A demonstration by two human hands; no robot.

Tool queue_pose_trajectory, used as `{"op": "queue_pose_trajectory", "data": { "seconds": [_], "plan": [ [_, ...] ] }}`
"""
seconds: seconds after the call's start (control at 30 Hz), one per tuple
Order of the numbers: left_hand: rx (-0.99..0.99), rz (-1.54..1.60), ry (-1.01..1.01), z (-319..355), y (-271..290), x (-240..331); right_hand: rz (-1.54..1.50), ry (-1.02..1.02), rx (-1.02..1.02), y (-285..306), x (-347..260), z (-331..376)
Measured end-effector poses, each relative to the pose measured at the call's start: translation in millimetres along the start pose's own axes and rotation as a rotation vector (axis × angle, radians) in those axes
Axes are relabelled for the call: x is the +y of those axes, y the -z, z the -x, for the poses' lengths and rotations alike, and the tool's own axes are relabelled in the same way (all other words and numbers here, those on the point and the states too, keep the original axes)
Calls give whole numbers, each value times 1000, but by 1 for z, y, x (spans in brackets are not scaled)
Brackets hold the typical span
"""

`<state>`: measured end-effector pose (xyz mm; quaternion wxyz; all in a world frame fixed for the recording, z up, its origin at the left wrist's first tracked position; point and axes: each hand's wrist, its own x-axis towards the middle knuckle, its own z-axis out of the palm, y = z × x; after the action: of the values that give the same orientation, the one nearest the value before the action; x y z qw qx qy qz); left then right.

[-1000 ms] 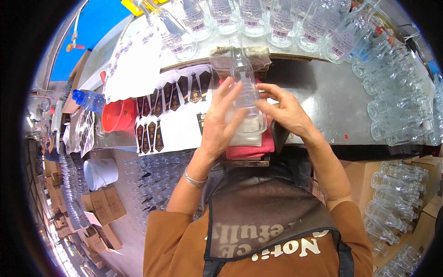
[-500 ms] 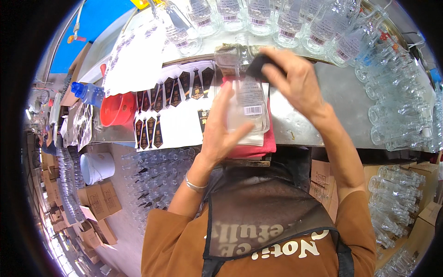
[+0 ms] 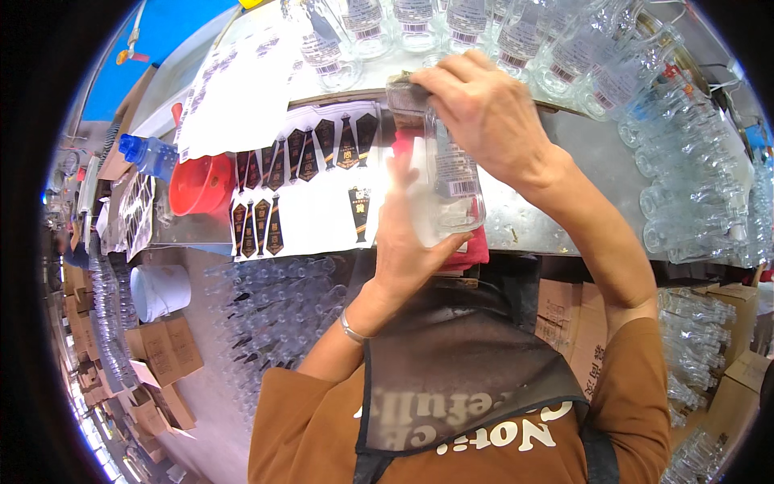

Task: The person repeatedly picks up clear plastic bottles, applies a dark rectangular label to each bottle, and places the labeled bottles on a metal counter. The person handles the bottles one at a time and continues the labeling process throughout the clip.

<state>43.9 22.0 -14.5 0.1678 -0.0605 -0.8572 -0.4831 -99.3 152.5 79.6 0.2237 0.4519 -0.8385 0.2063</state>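
Observation:
A clear glass bottle (image 3: 458, 179) with a printed label lies on its side on a pad with a red cloth (image 3: 480, 247) under it. My right hand (image 3: 493, 121) is closed over its neck end, hiding the neck, with the fingertips at a rolled greyish cloth (image 3: 405, 95). Beside the bottle's left side is my left hand (image 3: 401, 246), blurred, its fingers stretched and its thumb by the base. Left of it lies a white sheet (image 3: 318, 218) of black tie-shaped labels.
Labelled bottles (image 3: 415, 28) stand along the back, and many clear bottles (image 3: 689, 173) lie stacked at right. A white paper (image 3: 234, 105), a red bowl (image 3: 184, 189) and a blue-capped bottle (image 3: 149, 153) are at left. Cardboard boxes (image 3: 165, 351) stand on the floor.
My right hand has moved up to the bottle's neck end; the black pad it held is out of sight. The bottle has shifted right. My left hand has moved right and nearer the base.

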Motion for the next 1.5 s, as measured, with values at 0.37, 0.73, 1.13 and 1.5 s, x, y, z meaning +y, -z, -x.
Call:
{"op": "queue_pose_trajectory", "data": {
  "seconds": [0.37, 0.73, 1.13, 1.5],
  "plan": [
    [-31, 112, 34, 1, 12, -5, -177, -31, 202, 2, 19, 32],
    [-115, 183, 68, 5, 21, -30, -621, -71, 109, -2, -5, 86],
    [-49, 72, 47, 2, 12, -6, -361, -191, 34, 3, 22, 45],
    [-8, 28, 77, 7, 9, 3, -110, -188, 38, 6, 31, 13]
  ]
}}
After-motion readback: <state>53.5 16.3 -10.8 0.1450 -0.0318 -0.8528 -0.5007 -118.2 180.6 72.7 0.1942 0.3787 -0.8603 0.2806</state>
